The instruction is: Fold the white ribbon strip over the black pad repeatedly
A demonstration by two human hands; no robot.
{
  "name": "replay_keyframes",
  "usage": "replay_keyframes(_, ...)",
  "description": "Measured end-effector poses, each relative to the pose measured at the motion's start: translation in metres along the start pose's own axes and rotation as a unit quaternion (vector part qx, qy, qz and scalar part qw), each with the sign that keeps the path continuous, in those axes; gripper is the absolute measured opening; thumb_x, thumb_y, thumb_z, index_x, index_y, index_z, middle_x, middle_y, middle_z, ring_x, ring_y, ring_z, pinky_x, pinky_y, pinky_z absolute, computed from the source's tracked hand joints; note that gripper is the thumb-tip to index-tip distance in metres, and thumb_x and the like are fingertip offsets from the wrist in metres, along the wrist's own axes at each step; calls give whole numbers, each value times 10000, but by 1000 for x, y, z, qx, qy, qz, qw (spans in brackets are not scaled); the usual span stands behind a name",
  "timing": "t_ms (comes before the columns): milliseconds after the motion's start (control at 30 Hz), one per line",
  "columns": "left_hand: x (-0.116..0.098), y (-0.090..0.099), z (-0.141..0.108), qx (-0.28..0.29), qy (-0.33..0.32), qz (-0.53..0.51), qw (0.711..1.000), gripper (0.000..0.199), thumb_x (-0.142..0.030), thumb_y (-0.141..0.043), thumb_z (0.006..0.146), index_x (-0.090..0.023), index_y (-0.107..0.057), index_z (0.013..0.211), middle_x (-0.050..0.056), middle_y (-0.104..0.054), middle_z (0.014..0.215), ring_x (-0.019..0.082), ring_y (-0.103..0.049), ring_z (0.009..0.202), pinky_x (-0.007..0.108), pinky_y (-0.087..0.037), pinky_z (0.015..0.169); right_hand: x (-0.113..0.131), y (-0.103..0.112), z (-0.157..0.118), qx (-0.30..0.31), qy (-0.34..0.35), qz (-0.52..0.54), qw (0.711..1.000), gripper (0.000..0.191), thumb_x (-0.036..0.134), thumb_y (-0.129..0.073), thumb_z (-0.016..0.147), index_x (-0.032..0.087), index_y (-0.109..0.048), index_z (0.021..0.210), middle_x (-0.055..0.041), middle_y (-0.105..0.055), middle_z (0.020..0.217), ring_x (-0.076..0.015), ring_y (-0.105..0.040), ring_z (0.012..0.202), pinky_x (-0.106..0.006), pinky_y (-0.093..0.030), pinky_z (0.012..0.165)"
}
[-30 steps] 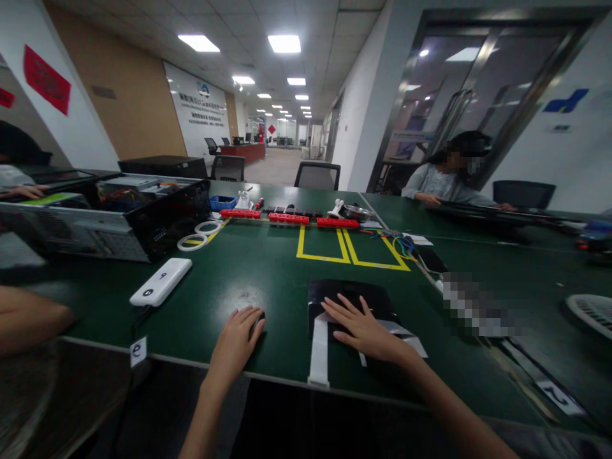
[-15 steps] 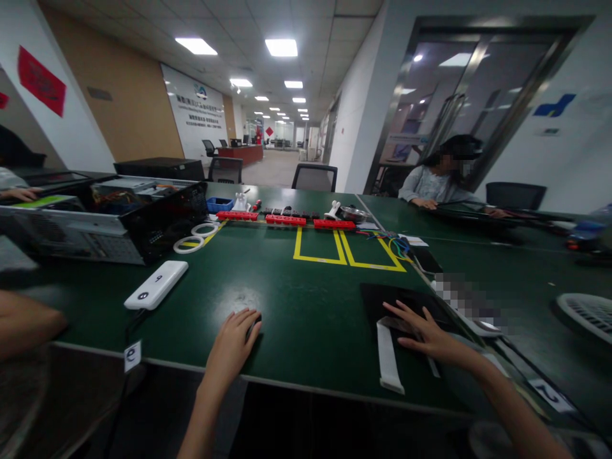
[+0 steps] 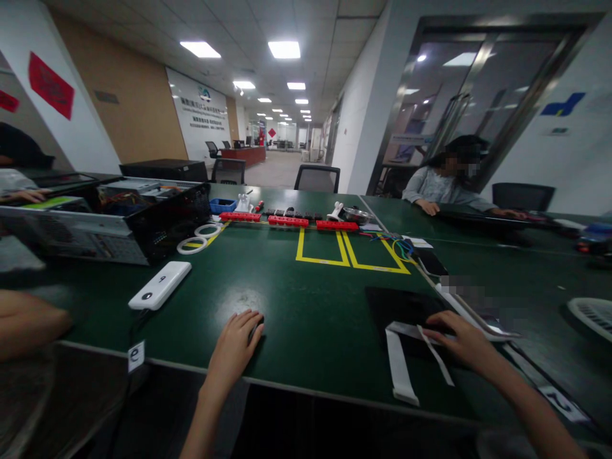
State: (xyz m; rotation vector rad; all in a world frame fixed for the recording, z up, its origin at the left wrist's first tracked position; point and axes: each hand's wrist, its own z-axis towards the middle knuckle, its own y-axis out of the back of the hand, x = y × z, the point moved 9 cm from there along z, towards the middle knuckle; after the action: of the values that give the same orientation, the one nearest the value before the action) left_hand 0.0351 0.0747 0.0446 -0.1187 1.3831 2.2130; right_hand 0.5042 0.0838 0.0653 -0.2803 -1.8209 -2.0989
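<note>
My left hand (image 3: pixel 238 344) rests on the green table (image 3: pixel 306 319) near its front edge, fingers curled over a small dark object (image 3: pixel 257 324) that is mostly hidden. At the right, my right hand (image 3: pixel 456 335) has its thumb and fingers closed on a white flat strip (image 3: pixel 402 366). The strip is folded, with one long leg reaching toward the front edge and a thinner leg hanging under the fingers. Beneath the hand and strip lies a flat black sheet (image 3: pixel 389 306).
An open computer case (image 3: pixel 157 223) stands at the left, near white rings (image 3: pixel 192 245) and a white power bank (image 3: pixel 160 285). Red bins (image 3: pixel 288 220) line the back by yellow tape frames (image 3: pixel 322 261). One person (image 3: pixel 442 185) sits across at right; another person's arm (image 3: pixel 31 322) is at left.
My right hand has moved right and its spread fingers have closed on the white strip. My left hand has stayed in place. The view has shifted slightly.
</note>
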Motion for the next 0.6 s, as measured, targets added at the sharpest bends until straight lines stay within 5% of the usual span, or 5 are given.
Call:
replay_keyframes(200, 0, -1, -1, 4, 1, 2, 1000, 286, -301, -462, 912, -211, -645, 1113, 63, -666, 1158, 233, -577, 1127, 466, -370, 1032, -28, 0, -15, 12, -25, -34, 999, 493, 664, -563, 653, 207, -638, 822, -113, -657, 874, -257, -614, 803, -378, -491, 739)
replay_keyframes(433, 1, -2, -1, 8, -2, 2, 1000, 284, -303, -463, 915, -210, -641, 1116, 68, -661, 1167, 230, -569, 1134, 459, -374, 1027, -22, 2, -11, 17, -50, -82, 995, 412, 605, -637, 582, 217, -553, 693, -85, -609, 785, -257, -572, 752, -373, -449, 683)
replay_keyframes(600, -1, 0, -1, 5, -1, 0, 1000, 276, -297, -466, 912, -222, -649, 1104, 60, -667, 1157, 233, -576, 1126, 466, -383, 1020, -9, 9, -12, 33, -84, 0, 996, 331, 515, -621, 590, 249, -441, 672, -29, -561, 681, -206, -523, 635, -325, -413, 581)
